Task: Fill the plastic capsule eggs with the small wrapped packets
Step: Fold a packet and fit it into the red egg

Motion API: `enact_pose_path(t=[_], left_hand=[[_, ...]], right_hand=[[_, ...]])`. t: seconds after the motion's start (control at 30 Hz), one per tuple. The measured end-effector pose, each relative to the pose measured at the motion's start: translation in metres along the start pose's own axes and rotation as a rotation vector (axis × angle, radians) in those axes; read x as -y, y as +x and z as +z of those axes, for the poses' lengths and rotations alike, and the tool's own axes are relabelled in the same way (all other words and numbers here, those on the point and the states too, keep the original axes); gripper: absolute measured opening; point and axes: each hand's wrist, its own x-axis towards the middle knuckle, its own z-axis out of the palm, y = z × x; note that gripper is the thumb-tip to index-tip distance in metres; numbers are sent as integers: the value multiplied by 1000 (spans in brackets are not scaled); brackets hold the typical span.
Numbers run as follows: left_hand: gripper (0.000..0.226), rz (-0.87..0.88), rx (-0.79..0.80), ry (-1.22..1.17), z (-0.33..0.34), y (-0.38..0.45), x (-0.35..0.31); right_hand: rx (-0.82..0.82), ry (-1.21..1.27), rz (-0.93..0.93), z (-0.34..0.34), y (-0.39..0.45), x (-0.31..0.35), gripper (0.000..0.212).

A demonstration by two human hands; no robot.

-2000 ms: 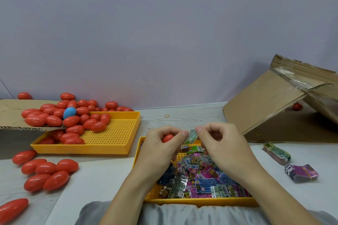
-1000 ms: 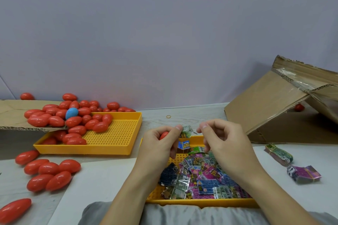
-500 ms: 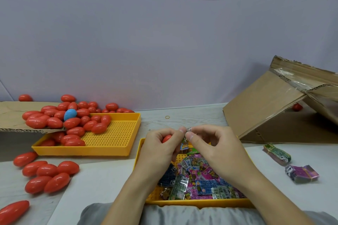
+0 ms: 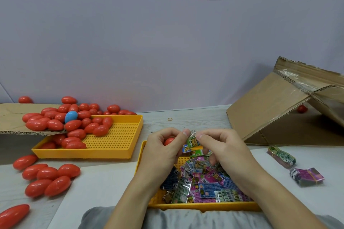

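The left hand (image 4: 163, 149) is curling round a red capsule egg (image 4: 169, 141), of which only a small patch is showing between palm and fingers, while its thumb and forefinger are also pinching one edge of a green wrapped packet (image 4: 192, 140). The right hand (image 4: 221, 147) is pinching the packet's other edge from the opposite side, so the two are holding it between them just above the near yellow tray (image 4: 141, 156), where the loose packets (image 4: 202, 180) are lying in a heap.

The packet looks very light and thin, a crinkly foil sleeve that is probably bending wherever it is pressed. I would say it needs folding or rolling down small before it goes in, and the sealed edges are the place to take it, since the glossy faces are likely to slip. The egg seems hard, smooth and rounded, the sort of shell that squirts out of a loose grasp, so cradling it in the palm makes sense. Whether it is open or closed I cannot tell from here.

More red eggs (image 4: 72, 122) are piled in the far yellow tray (image 4: 119, 135), and a few are lying loose on the table (image 4: 186, 117) to the left.
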Motion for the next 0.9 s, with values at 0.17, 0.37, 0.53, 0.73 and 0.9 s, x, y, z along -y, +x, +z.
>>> enact_pose_path(t=[0.17,0.37,0.53,0.73,0.9], left_hand=[[34,-21,-27,-23,0,-1,0],[31,-31,-62,-79,0,1,0],[28,-16,-82,-71,0,1,1],[36,-22,-81,-142,-2,2,2],[32,-20,7,-180,-1,2,3]], right_hand=[[22,-39,-19,1,-1,2,35],[72,-82,-22,1,-3,4,21],[33,-71,12,0,-4,3,11],[24,-50,32,-1,-2,1,12],[-33,36,82,-3,1,-2,12]])
